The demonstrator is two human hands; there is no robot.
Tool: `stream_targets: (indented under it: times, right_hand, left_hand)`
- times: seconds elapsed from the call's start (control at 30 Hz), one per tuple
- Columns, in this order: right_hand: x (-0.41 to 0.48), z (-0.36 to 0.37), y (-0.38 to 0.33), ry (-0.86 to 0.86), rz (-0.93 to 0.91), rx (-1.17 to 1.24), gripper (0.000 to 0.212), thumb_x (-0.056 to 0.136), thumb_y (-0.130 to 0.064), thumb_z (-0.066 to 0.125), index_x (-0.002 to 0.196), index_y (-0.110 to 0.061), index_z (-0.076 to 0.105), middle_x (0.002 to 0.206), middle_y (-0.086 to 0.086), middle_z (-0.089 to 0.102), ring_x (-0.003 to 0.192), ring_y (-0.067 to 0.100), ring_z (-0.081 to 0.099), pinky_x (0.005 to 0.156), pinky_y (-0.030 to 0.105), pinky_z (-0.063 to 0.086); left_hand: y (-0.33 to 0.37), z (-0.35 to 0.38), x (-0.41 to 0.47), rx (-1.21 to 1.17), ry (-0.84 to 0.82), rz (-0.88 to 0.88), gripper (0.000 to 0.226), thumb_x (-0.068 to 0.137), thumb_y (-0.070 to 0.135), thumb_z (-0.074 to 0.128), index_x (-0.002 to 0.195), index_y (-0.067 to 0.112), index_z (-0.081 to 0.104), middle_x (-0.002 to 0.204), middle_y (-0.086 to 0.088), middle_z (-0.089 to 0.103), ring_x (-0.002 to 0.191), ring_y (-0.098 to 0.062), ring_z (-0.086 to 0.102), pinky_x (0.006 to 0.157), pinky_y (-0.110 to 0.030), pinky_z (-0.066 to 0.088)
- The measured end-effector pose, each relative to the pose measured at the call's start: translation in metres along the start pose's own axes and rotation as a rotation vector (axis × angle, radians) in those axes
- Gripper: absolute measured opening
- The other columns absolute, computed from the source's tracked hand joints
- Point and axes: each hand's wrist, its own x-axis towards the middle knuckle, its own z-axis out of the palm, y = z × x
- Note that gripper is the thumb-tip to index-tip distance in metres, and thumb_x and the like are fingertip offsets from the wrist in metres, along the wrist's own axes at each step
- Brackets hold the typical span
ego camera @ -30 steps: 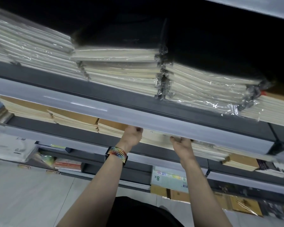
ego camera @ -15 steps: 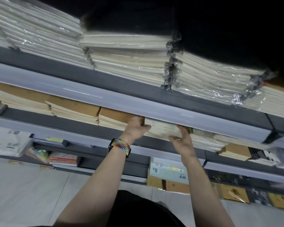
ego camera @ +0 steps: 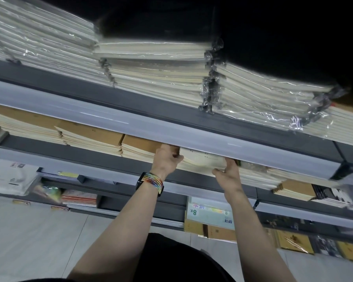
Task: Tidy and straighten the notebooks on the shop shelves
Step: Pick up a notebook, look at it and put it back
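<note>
Dark grey metal shelving [ego camera: 130,102] across the whole view, each level fronted by a smooth, translucent pale plastic rail [ego camera: 192,135]; pale floor tiles [ego camera: 29,241] below. On the top shelf, thick slabs of shrink-wrapped notebooks [ego camera: 155,66], cream-paged, the film crinkled and glossy, laid flat in side-by-side stacks right up to the front edge. On the middle shelf, flat stacks of kraft-brown notebooks [ego camera: 90,133] along the left half, matte card covers over cream page edges. Just right of these, at the front edge and partly hidden under the rail, a cream-covered notebook stack [ego camera: 200,159], soft and slightly bowed. Clamped on its left edge, the left hand [ego camera: 167,159], fingers curled round the side; gripping its right front corner, the right hand [ego camera: 226,171], fingers hooked over the edge. Round the left wrist, a black watch [ego camera: 153,182] on a braided rainbow band. Lower down, a pale green pad [ego camera: 210,212] marked 8K.
</note>
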Motion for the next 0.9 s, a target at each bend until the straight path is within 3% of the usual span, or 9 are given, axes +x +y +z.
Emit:
stream_targets:
  times: [0.1,0.23,0.3,0.37,0.47,0.53,0.73,0.8,0.9]
  right_hand:
    - [0.0,0.001,0.002,0.013,0.007,0.03,0.062,0.095,0.003,0.053,0.151,-0.015,0.033,0.136,-0.005,0.044,0.137,0.021,0.04,0.106,0.024,0.03]
    - [-0.006,0.006,0.002,0.083,-0.009,0.08,0.065,0.094,0.011,0.044,0.152,-0.015,0.032,0.148,-0.002,0.044,0.136,0.017,0.041,0.102,0.017,0.025]
    - [-0.009,0.007,0.003,0.099,-0.022,0.073,0.068,0.093,0.013,0.044,0.153,-0.017,0.032,0.14,-0.007,0.045,0.122,0.011,0.047,0.094,0.014,0.028]
    - [-0.01,0.009,0.007,0.11,-0.032,0.069,0.071,0.091,0.015,0.045,0.153,-0.019,0.034,0.141,-0.01,0.045,0.12,0.016,0.053,0.089,0.014,0.034]
    - [-0.004,0.007,0.011,0.112,0.007,0.11,0.072,0.09,0.016,0.045,0.153,-0.018,0.033,0.155,-0.004,0.039,0.136,0.027,0.046,0.094,0.018,0.035]
    - [-0.003,0.005,0.012,0.1,0.023,0.157,0.071,0.09,0.017,0.042,0.152,-0.016,0.033,0.157,-0.003,0.037,0.142,0.022,0.038,0.099,0.02,0.03]
    - [-0.014,0.01,0.02,0.144,-0.006,0.282,0.071,0.092,0.018,0.042,0.149,-0.026,0.041,0.155,-0.009,0.04,0.143,0.015,0.036,0.102,0.015,0.028]
    - [-0.018,0.014,0.023,0.199,-0.026,0.303,0.07,0.092,0.017,0.044,0.145,-0.027,0.046,0.153,-0.011,0.043,0.134,0.012,0.048,0.09,0.003,0.036]
    - [-0.022,0.015,0.025,0.271,-0.01,0.371,0.064,0.093,0.015,0.046,0.145,-0.022,0.048,0.149,-0.006,0.05,0.097,-0.004,0.059,0.065,-0.005,0.039]
  left_hand:
    - [-0.001,-0.001,0.002,0.015,-0.018,0.006,0.032,0.084,0.024,0.078,0.108,0.003,0.072,0.112,-0.009,0.072,0.105,-0.022,0.067,0.099,-0.029,0.051]
    - [0.001,-0.002,-0.002,0.004,-0.019,0.022,0.037,0.078,0.015,0.083,0.11,0.001,0.069,0.114,-0.009,0.072,0.104,-0.019,0.068,0.099,-0.027,0.05]
    - [-0.001,0.001,-0.004,0.007,0.006,0.04,0.036,0.08,0.011,0.08,0.112,0.001,0.065,0.113,-0.009,0.072,0.106,-0.021,0.067,0.099,-0.025,0.049]
    - [-0.003,0.004,-0.006,0.027,0.04,0.064,0.036,0.084,0.012,0.077,0.116,0.001,0.064,0.112,-0.009,0.072,0.106,-0.02,0.067,0.095,-0.02,0.047]
    - [-0.006,0.007,-0.007,0.038,0.067,0.101,0.039,0.085,0.011,0.076,0.121,0.003,0.064,0.109,-0.01,0.073,0.103,-0.019,0.068,0.098,-0.027,0.05]
    - [-0.007,0.008,-0.007,0.062,0.067,0.118,0.041,0.086,0.011,0.075,0.124,0.004,0.063,0.109,-0.009,0.072,0.103,-0.02,0.067,0.1,-0.03,0.05]
    - [-0.01,0.007,-0.013,0.068,0.045,0.164,0.046,0.085,0.003,0.072,0.13,0.009,0.061,0.11,-0.008,0.072,0.101,-0.016,0.067,0.098,-0.029,0.051]
    - [-0.012,0.009,-0.014,0.066,0.056,0.186,0.046,0.085,0.003,0.073,0.129,0.013,0.062,0.105,-0.006,0.073,0.097,-0.016,0.068,0.097,-0.034,0.054]
    - [-0.016,0.013,-0.017,0.088,0.097,0.228,0.043,0.085,0.005,0.072,0.126,0.015,0.063,0.103,-0.005,0.072,0.094,-0.016,0.068,0.094,-0.034,0.054]
